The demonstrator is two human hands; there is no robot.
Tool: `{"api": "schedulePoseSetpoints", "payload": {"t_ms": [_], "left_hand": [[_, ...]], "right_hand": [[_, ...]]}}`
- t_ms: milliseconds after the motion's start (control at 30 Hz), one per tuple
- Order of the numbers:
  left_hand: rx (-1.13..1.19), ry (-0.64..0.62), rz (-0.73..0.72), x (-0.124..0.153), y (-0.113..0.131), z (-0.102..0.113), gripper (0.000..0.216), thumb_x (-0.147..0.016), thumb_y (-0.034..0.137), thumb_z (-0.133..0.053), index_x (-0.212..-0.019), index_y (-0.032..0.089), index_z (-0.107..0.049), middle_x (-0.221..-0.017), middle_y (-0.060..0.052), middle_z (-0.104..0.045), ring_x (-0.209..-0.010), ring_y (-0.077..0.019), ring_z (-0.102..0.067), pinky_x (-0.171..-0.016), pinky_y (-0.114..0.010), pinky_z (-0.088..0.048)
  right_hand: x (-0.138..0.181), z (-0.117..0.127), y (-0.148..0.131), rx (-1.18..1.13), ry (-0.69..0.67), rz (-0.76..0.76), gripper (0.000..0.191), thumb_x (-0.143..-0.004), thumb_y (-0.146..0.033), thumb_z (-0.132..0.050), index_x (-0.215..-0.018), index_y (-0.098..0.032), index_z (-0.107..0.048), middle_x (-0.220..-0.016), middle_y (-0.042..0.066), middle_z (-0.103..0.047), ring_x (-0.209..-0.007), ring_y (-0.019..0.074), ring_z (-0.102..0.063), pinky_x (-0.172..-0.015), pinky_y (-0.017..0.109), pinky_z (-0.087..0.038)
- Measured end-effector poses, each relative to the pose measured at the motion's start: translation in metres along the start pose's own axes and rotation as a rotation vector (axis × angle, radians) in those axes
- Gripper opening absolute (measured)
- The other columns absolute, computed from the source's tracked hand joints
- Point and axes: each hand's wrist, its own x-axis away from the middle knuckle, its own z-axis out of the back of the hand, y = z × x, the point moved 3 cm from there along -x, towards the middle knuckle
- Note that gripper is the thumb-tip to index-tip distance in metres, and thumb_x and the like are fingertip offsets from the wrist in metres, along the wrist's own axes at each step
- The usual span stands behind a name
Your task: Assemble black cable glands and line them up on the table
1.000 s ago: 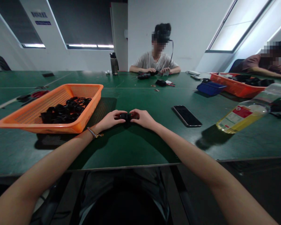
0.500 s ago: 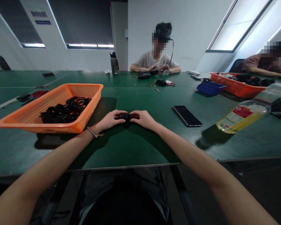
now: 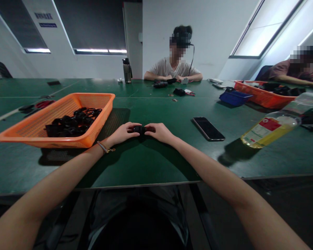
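Observation:
A small black part (image 3: 139, 130), too dark to name more exactly, is held between my two hands just over the green table (image 3: 146, 163). My left hand (image 3: 123, 133) pinches its left side between thumb and fingers. On the other side, the thumb and fingertips of my right hand (image 3: 159, 132) close on its right end. To the left of my hands stands an orange plastic basket (image 3: 91, 141) with a heap of black parts (image 3: 70, 122) in it.
Right of my hands lies a phone (image 3: 208, 128), then a bottle of yellow liquid (image 3: 268, 128). A blue tray (image 3: 234, 97) and another orange basket (image 3: 266, 98) stand farther right. One person (image 3: 173, 66) sits opposite, another (image 3: 289, 71) at far right. A dark flask (image 3: 127, 71) stands behind.
My hands and the black part stay almost where they were. The person opposite has lowered their hands onto the table.

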Motion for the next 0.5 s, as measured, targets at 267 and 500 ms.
{"api": "schedulePoseSetpoints", "payload": {"t_ms": [267, 500], "left_hand": [[0.001, -0.002, 0.002, 0.0004, -0.0001, 0.0002, 0.049, -0.07, 0.038, -0.063, -0.114, 0.017, -0.056, -0.121, -0.009, -0.056, -0.11, -0.0248, -0.055, -0.098, -0.045, -0.042], [0.002, -0.003, 0.0, -0.0009, -0.0015, 0.0, 0.05, -0.069, 0.038, -0.063, -0.114, 0.018, -0.056, -0.12, -0.009, -0.057, -0.11, -0.0245, -0.055, -0.097, -0.045, -0.043]], "right_hand": [[0.0003, 0.0, 0.0, 0.046, 0.003, -0.022, 0.025, -0.079, -0.022, -0.064, -0.103, -0.015, -0.067, -0.085, 0.006, -0.07, -0.074, 0.0149, -0.062, -0.067, 0.026, -0.043], [0.0003, -0.0003, 0.0005, 0.059, -0.013, -0.016, 0.025, -0.081, -0.024, -0.062, -0.104, -0.015, -0.067, -0.081, 0.005, -0.07, -0.07, 0.014, -0.061, -0.064, 0.024, -0.041]]}}
